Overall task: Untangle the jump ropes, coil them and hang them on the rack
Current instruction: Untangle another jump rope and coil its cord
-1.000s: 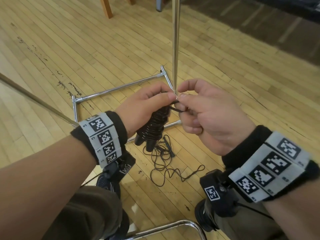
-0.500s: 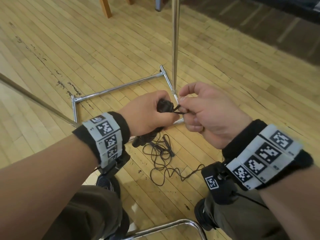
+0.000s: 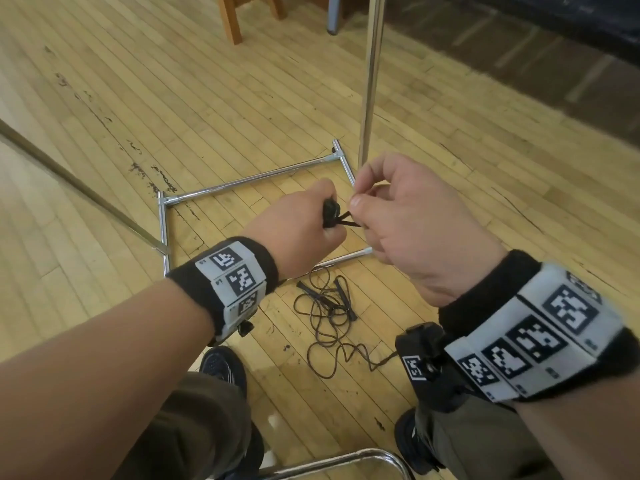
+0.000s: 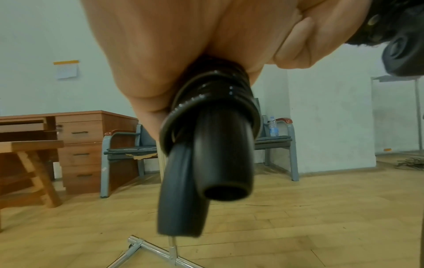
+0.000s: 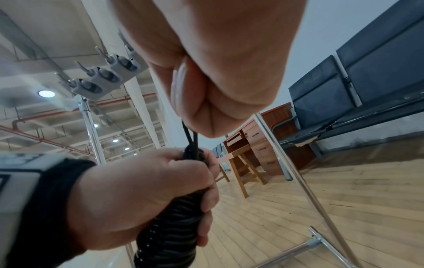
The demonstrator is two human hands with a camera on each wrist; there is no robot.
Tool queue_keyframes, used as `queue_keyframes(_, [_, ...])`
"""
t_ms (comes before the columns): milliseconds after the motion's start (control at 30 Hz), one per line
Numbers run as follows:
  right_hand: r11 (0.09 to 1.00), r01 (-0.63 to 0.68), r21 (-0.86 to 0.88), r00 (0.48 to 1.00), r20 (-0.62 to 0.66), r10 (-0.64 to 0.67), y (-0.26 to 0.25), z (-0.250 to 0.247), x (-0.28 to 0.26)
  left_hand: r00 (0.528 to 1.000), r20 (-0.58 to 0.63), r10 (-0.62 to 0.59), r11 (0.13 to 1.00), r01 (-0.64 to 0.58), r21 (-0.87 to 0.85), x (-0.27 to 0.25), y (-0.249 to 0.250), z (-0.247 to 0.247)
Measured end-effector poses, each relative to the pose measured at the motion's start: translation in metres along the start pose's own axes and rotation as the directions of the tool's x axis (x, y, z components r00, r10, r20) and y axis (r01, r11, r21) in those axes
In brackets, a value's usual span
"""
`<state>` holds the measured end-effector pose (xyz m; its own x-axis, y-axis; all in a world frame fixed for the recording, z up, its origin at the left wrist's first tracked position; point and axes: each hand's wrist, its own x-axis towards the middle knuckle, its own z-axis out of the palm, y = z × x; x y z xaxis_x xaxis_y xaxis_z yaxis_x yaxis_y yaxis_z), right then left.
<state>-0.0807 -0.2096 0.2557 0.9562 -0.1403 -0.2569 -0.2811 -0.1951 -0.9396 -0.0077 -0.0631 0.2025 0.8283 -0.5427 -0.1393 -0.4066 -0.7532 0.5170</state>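
the left hand (image 3: 301,223) was closed in a fist around the coiled jump rope (image 5: 169,226); the right hand (image 3: 412,216) pinched its cord between thumb and fingers.

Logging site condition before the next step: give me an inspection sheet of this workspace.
Surface: wooden floor, scuffed with dark marks.
Job's things: wound rope wrapped round its handles; loose rope tangled on the floor; rack pole and base upright, hooks up top, nothing seen hanging.
Clutter: nothing seen.
Hands: left hand grips the wound rope; right hand pinches a loop of its cord.
Cables: nothing seen apart from the ropes.
Surroundings: desk, stool, chairs, bottle on a seat.
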Motion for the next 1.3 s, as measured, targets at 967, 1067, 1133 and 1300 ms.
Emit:
queue_keyframes(967, [0.993, -0.050, 0.104, 0.998, 0.036, 0.047, 0.006, 0.043, 0.037, 0.937, 0.239, -0.253, 0.220, 0.297, -0.929, -0.019, -0.028, -0.025])
queue_keyframes(1067, [0.988, -0.065, 0.140, 0.998, 0.014, 0.064, 0.010, 0.042, 0.039, 0.934, 0.317, -0.165, 0.155, 0.342, -0.927, -0.021, -0.021, -0.024])
queue_keyframes(1133, [0.944, -0.136, 0.302, 0.990, 0.011, 0.139, 0.007, 0.037, 0.041, 0.938, 0.333, -0.096, 0.132, 0.344, -0.930, -0.021, -0.018, -0.026])
queue_keyframes(1300, [0.831, -0.241, 0.502, 0.971, 0.126, 0.205, 0.002, 0.028, 0.040, 0.949, 0.316, -0.012, 0.180, 0.313, -0.933, -0.018, -0.018, -0.033])
